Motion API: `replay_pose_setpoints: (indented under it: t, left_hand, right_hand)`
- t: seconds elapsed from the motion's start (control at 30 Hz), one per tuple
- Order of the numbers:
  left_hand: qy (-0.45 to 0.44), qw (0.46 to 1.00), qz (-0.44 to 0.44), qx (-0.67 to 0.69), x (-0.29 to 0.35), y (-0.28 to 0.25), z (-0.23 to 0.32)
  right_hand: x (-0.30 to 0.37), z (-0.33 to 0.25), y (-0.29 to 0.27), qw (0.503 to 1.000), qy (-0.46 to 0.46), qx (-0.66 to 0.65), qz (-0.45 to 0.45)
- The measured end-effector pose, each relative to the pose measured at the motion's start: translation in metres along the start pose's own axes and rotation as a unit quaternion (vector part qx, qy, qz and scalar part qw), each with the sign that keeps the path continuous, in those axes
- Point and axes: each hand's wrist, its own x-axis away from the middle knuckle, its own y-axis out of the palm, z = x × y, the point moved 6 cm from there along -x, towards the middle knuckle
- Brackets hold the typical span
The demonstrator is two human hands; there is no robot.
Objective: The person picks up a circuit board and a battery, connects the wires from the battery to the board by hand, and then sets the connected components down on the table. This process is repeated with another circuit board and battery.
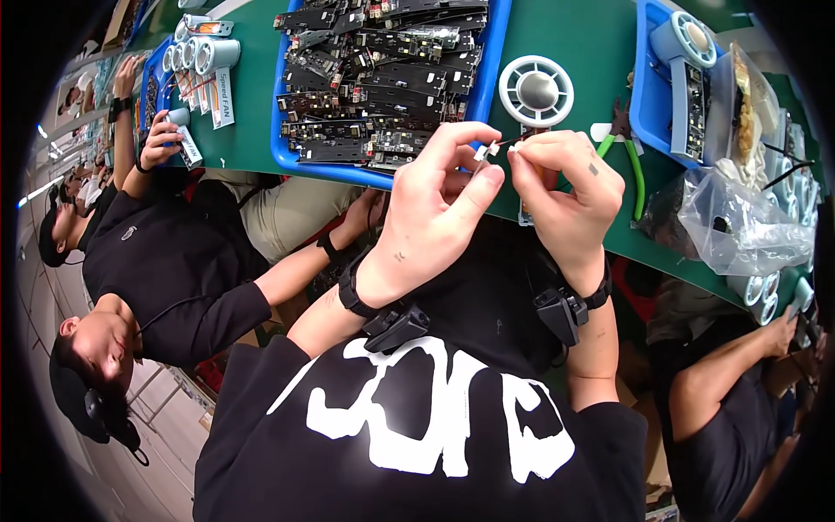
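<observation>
Between thumb and forefinger, my left hand pinches a small white connector. Close beside it, my right hand is closed in a pinch on a small white piece, perhaps the mating connector; its fingers hide most of it. A thin dark and red wire shows between the two hands. Just beyond them lies a light-blue handheld fan, its round grille face up. Part of the fan's body is hidden behind my right hand.
A blue tray full of black circuit boards stands beyond my left hand. Green-handled cutters lie right of the fan, near a blue bin and clear plastic bags. Co-workers sit on both sides; fan bodies stand at the left.
</observation>
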Motion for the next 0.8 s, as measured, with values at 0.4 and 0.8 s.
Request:
replay_pose_setpoints:
  t: [0.4,0.8]
  left_hand:
    - [0.014,1.0,0.025,0.01,0.001,0.004,-0.006]
    - [0.216,0.955,0.12,-0.163,-0.001,0.005,0.007]
  right_hand:
    - [0.001,-0.001,0.002,0.999,-0.032,0.027,-0.008]
    - [0.0,-0.009,0.002,0.991,-0.02,0.115,-0.064]
